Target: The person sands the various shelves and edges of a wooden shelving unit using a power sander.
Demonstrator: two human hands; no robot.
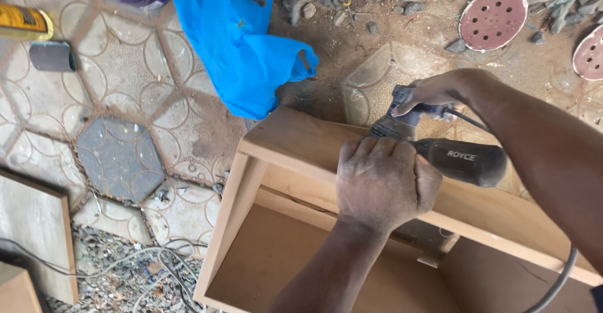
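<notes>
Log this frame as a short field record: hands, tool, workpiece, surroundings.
left hand: pressed on top of the power sander, knuckles up
right hand: gripping the sander's rear handle
power sander: dark body, cord trailing right, resting on the box's top edge
wooden box: open, unfinished, on the ground
blue plastic bag: beyond the box
sanding discs: two reddish discs on the dirt
paving tiles: hexagonal, at left

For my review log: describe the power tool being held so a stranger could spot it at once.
Start at the open wooden box filling the lower middle. On its top edge, the left hand presses down on a corded sander, and the right hand grips its rear. It has a dark barrel body, unlike the loose reddish sanding discs on the ground.
</notes>
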